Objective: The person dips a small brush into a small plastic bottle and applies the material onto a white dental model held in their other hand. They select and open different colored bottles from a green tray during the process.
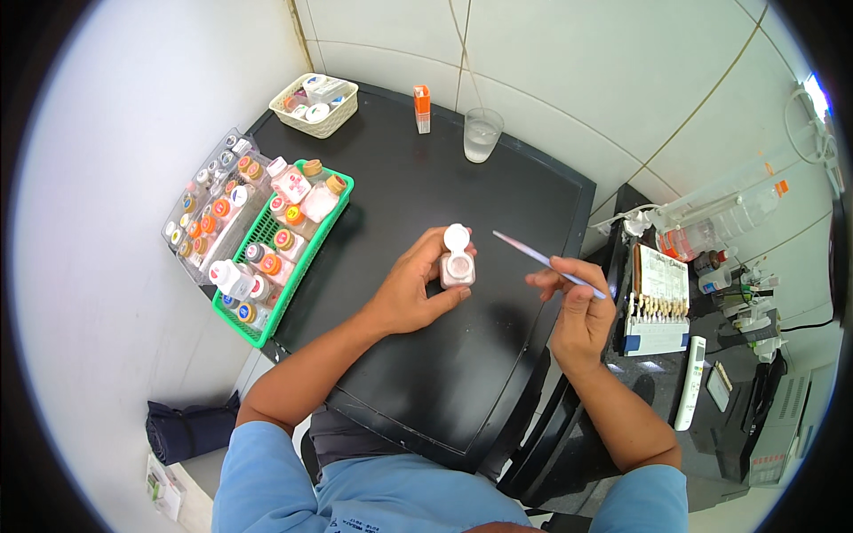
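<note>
My left hand [410, 290] is closed round a small clear bottle [458, 270] of pale pinkish powder. Its white flip cap [457, 236] stands open, tipped away from me. A slim pale purple tool [542, 258], tapering to a point, is held in my right hand [579, 306] between thumb and fingers. The tool's tip points to the far left, over the table and apart from the bottle; its exact kind I cannot make out. Both hands are above the black table [418, 382].
At left stand a green basket [306, 258] and a clear rack [191, 191], both of small bottles. Farther back are a cream basket [302, 123], an orange-and-white box [422, 111] and a glass of liquid [482, 138]. The right counter holds a tooth shade guide [657, 306] and white remote [690, 382].
</note>
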Demonstrator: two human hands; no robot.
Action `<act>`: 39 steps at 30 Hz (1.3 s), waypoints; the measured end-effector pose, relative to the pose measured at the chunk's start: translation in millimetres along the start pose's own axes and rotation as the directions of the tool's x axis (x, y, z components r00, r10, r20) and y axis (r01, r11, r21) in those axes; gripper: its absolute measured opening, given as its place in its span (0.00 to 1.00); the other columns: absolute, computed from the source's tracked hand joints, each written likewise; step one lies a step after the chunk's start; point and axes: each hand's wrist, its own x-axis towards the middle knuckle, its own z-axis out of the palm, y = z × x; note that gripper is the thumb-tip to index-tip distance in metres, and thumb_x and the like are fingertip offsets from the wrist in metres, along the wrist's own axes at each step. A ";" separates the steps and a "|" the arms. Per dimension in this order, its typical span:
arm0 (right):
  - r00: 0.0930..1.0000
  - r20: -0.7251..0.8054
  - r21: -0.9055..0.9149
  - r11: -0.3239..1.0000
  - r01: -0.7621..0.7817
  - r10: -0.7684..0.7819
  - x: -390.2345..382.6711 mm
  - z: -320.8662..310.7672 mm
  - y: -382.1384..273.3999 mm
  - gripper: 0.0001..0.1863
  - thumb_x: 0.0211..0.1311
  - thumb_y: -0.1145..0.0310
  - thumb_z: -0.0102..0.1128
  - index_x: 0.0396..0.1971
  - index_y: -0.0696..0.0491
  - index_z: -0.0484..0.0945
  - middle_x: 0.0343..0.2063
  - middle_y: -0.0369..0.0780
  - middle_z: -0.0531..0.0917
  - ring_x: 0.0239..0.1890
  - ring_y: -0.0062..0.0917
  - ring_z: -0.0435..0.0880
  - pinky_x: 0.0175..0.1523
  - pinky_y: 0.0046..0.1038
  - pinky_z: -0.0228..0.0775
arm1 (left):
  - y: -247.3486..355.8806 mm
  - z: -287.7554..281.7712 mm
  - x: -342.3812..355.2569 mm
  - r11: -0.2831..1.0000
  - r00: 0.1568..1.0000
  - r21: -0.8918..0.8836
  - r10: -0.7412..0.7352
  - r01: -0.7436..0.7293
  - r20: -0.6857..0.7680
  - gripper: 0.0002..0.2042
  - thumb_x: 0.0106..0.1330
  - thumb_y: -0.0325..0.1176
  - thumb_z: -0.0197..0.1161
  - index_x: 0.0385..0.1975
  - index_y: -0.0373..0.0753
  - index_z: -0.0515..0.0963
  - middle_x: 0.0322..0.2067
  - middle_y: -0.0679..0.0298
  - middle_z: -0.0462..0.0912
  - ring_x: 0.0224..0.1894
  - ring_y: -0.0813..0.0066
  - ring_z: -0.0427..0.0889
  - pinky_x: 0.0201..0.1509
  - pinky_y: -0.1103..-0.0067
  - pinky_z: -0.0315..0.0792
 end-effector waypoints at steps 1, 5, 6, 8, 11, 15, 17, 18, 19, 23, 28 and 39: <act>0.998 0.006 -0.064 0.996 0.062 -0.062 1.1 -1.5 -1.0 0.25 0.93 0.51 0.52 0.61 0.60 0.85 0.47 0.46 0.91 0.47 0.29 0.91 0.47 0.30 0.79 | 7.3 0.0 1.1 0.999 1.000 0.051 0.014 -0.013 -0.009 0.35 0.70 0.15 0.73 0.78 0.34 0.69 0.77 0.56 0.69 0.77 0.63 0.79 0.77 0.67 0.81; 0.953 0.152 -0.233 0.927 0.293 -0.263 5.8 4.1 -22.8 0.26 0.89 0.48 0.58 0.51 0.60 0.89 0.42 0.45 0.90 0.41 0.33 0.90 0.41 0.32 0.80 | 6.1 -3.5 1.1 0.967 0.997 0.245 0.071 -0.073 0.016 0.32 0.68 0.14 0.75 0.73 0.31 0.75 0.76 0.57 0.69 0.75 0.63 0.80 0.79 0.68 0.81; 0.927 0.186 -0.218 0.906 0.363 -0.327 8.9 9.1 -23.6 0.24 0.84 0.49 0.65 0.51 0.60 0.89 0.40 0.45 0.89 0.38 0.36 0.89 0.40 0.34 0.80 | 6.2 -3.1 0.3 0.968 0.998 0.243 0.062 -0.062 0.005 0.32 0.67 0.15 0.75 0.73 0.31 0.76 0.75 0.57 0.70 0.75 0.63 0.80 0.79 0.68 0.81; 0.909 0.249 -0.242 0.887 0.394 -0.336 7.3 9.5 -25.3 0.23 0.81 0.51 0.69 0.50 0.60 0.90 0.39 0.44 0.89 0.37 0.36 0.89 0.40 0.34 0.80 | 8.7 0.5 0.3 0.972 0.999 0.230 0.048 -0.045 -0.009 0.32 0.67 0.16 0.75 0.72 0.31 0.76 0.73 0.57 0.72 0.74 0.63 0.81 0.79 0.68 0.81; 0.893 0.310 -0.300 0.858 0.417 -0.326 8.8 12.8 -28.8 0.19 0.72 0.59 0.78 0.49 0.60 0.90 0.37 0.44 0.88 0.34 0.36 0.88 0.38 0.35 0.79 | 6.4 0.7 -1.5 0.938 0.997 0.341 0.079 -0.070 -0.014 0.30 0.65 0.19 0.78 0.69 0.32 0.80 0.66 0.57 0.80 0.65 0.66 0.87 0.70 0.70 0.85; 0.894 0.365 -0.394 0.828 0.400 -0.258 8.0 16.0 -29.6 0.17 0.68 0.65 0.81 0.49 0.60 0.90 0.37 0.43 0.88 0.34 0.35 0.88 0.37 0.34 0.78 | 11.1 10.6 -4.2 0.870 0.979 0.457 0.205 -0.187 0.008 0.30 0.60 0.22 0.82 0.65 0.33 0.82 0.56 0.56 0.87 0.53 0.64 0.90 0.57 0.70 0.85; 0.906 0.362 -0.420 0.830 0.368 -0.218 6.5 18.2 -31.1 0.15 0.68 0.68 0.81 0.48 0.60 0.90 0.37 0.43 0.89 0.33 0.35 0.87 0.36 0.33 0.78 | 12.8 18.5 -6.4 0.863 0.966 0.450 0.258 -0.232 0.003 0.31 0.59 0.23 0.84 0.64 0.33 0.83 0.53 0.56 0.88 0.49 0.62 0.90 0.53 0.70 0.84; 0.919 0.342 -0.419 0.844 0.334 -0.194 5.4 21.2 -31.8 0.14 0.68 0.68 0.81 0.48 0.60 0.89 0.37 0.43 0.89 0.32 0.35 0.87 0.36 0.33 0.78 | 15.7 21.7 -8.7 0.880 0.976 0.430 0.219 -0.202 0.009 0.31 0.57 0.23 0.84 0.64 0.33 0.83 0.55 0.54 0.88 0.51 0.59 0.91 0.55 0.70 0.85; 0.931 0.323 -0.416 0.858 0.300 -0.169 4.3 22.9 -32.0 0.13 0.68 0.69 0.81 0.47 0.60 0.89 0.37 0.43 0.90 0.31 0.35 0.87 0.36 0.33 0.78 | 17.1 23.3 -9.6 0.881 0.975 0.427 0.222 -0.205 0.011 0.31 0.57 0.23 0.84 0.64 0.33 0.83 0.55 0.54 0.88 0.52 0.59 0.91 0.56 0.70 0.85; 0.948 0.271 -0.308 0.917 0.252 -0.169 2.9 21.1 -27.3 0.12 0.69 0.70 0.80 0.46 0.60 0.89 0.36 0.44 0.91 0.30 0.36 0.86 0.36 0.33 0.77 | 19.6 26.2 -10.2 0.883 0.970 0.412 0.243 -0.225 0.009 0.31 0.57 0.23 0.84 0.63 0.33 0.83 0.56 0.53 0.88 0.54 0.58 0.91 0.58 0.69 0.85; 0.952 0.248 -0.347 0.901 0.260 -0.179 4.5 19.6 -27.9 0.10 0.71 0.70 0.79 0.45 0.60 0.90 0.35 0.44 0.91 0.30 0.36 0.86 0.36 0.33 0.78 | 13.5 24.4 -10.0 0.878 0.966 0.413 0.258 -0.240 0.011 0.29 0.60 0.24 0.84 0.63 0.35 0.81 0.57 0.54 0.88 0.51 0.56 0.92 0.53 0.67 0.86; 0.965 0.236 -0.340 0.920 0.196 -0.119 7.4 19.1 -27.7 0.10 0.71 0.70 0.78 0.44 0.60 0.90 0.32 0.43 0.90 0.31 0.35 0.87 0.38 0.32 0.77 | 17.7 22.2 -7.5 0.878 0.957 0.412 0.287 -0.245 -0.040 0.28 0.59 0.23 0.83 0.61 0.35 0.83 0.57 0.55 0.90 0.57 0.58 0.93 0.62 0.67 0.85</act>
